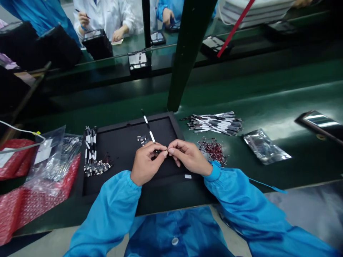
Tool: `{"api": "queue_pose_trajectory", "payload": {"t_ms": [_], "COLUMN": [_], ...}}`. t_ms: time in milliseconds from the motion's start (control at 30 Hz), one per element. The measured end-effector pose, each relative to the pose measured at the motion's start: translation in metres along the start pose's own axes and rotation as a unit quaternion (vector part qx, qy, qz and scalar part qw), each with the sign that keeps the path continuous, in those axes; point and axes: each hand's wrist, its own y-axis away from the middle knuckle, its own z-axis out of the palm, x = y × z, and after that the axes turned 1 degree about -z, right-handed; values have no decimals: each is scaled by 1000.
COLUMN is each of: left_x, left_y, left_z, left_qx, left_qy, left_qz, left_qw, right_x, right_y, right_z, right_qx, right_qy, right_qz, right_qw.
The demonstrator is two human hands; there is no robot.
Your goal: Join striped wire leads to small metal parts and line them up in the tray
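Standing here watching this bench, the left hand point(147, 162) and right hand point(189, 156) are together over a black foam tray point(171, 123), fingertips meeting on a small dark piece point(158, 152), though from this angle I honestly can't tell which hand is actually clamping it. That piece sits over the middle of the tray. Main risk imo: something that tiny pops out of the pinch and vanishes against the black foam, where it'd be a pain to spot. A loose black-and-white flat cable point(148, 125) lies across the tray's top edge, so a stray tug could send it onto the green bench belt point(268, 107). The right blue cuff point(213, 171) is also close to a pile of red-dotted small parts point(213, 150), which a careless sweep could scatter. Labels-wise, no luck: the white label point(43, 151) on the clear plastic bag point(48, 160) and the silver anti-static bag point(265, 146) show no brand or writing I can read.
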Motion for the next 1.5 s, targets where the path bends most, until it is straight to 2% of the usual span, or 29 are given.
{"api": "queue_pose_trajectory", "payload": {"t_ms": [67,133,333,1300,1500], "left_x": [0,1,2,1,-4], "left_y": [-2,-3,-5,-4,0], "left_z": [-1,-2,-4,-5,-3], "left_qx": [-17,-24,-15,-20,-5], "left_qy": [80,127,167,89,50], "left_qz": [-79,-128,-171,-151,-109], "left_qw": [994,983,971,984,993], "right_x": [1,2,4,3,0], "right_y": [1,3,6,8,8], "right_z": [1,1,3,4,5], "right_qx": [11,18,36,31,34], "right_qy": [9,27,81,134,150], "right_qz": [-5,-14,-47,-68,-68], "right_qw": [1000,999,995,988,986]}}
